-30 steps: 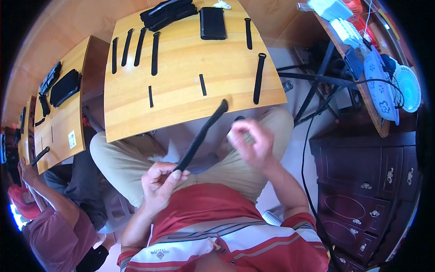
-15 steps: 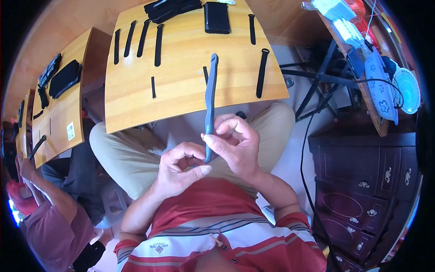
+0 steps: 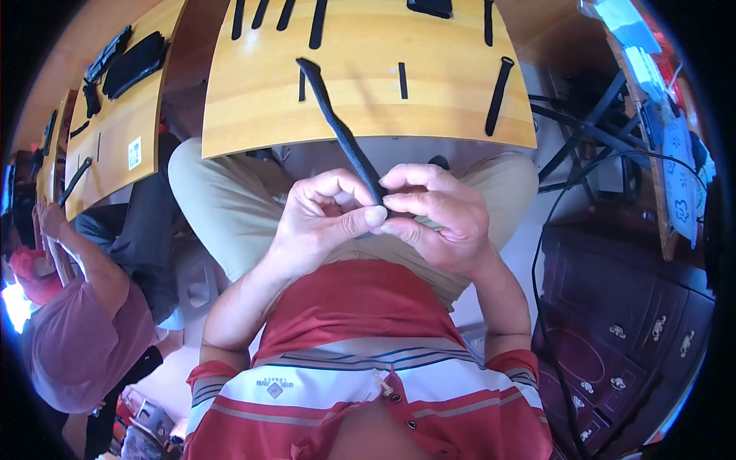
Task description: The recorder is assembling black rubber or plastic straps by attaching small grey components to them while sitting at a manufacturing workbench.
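Note:
A long black fabric strap (image 3: 343, 132) rises at a slant over my lap, its upper end over the table. My left hand (image 3: 318, 218) pinches its lower end between thumb and fingers. Against the same end, my right hand (image 3: 448, 218) has its fingertips and thumb closed from the other side. The very tip of the strap is hidden between the two hands. Beyond it, a short black strip (image 3: 301, 84) and another short strip (image 3: 403, 80) lie on the wooden table (image 3: 253, 123).
A looped black strap (image 3: 500, 96) lies on the table's right side, with several more along the far edge. Right of me stand a dark wooden cabinet (image 3: 606, 284) and a side table with a hanging black cable (image 3: 537, 284). At left, another person (image 3: 88, 322) works at a second table (image 3: 115, 165).
The strap has turned from its grey-blue side to its black side and now leans left. My left hand has closed on its lower end. The view has shifted, and the table appears higher.

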### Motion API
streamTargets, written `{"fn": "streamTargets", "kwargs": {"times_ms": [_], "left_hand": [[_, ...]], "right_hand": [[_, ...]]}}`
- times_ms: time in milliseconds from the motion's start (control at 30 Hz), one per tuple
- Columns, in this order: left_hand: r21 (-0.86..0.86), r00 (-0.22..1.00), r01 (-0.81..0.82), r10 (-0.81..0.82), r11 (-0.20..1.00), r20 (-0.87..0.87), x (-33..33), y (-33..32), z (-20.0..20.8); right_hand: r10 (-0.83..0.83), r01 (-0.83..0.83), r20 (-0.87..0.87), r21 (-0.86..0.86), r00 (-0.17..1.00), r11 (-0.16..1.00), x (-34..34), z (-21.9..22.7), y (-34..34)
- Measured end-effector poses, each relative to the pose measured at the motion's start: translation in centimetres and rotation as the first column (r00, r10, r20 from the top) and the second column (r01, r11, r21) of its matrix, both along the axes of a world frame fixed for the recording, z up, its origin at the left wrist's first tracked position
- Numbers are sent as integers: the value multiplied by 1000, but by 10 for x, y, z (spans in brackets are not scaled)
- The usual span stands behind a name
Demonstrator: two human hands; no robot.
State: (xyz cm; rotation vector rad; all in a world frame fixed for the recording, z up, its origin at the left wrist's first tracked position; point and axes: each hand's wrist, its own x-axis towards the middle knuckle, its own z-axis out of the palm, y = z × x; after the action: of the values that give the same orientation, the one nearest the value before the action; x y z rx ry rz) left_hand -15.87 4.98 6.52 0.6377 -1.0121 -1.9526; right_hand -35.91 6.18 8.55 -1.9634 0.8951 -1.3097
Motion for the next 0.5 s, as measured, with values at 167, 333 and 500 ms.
{"fn": "streamTargets", "kwargs": {"times_ms": [167,333,500], "left_hand": [[-9,998,22,-21,1000,62,3,-1,2],[-27,992,34,-30,999,125,4,2,3],[-28,989,35,-31,999,148,5,3,2]], "right_hand": [[-14,9,-87,-56,996,998,-2,-3,2],[67,-67,-55,-2,996,998,-5,0,-2],[75,-77,-80,-27,994,997,-7,-5,-3]]}}
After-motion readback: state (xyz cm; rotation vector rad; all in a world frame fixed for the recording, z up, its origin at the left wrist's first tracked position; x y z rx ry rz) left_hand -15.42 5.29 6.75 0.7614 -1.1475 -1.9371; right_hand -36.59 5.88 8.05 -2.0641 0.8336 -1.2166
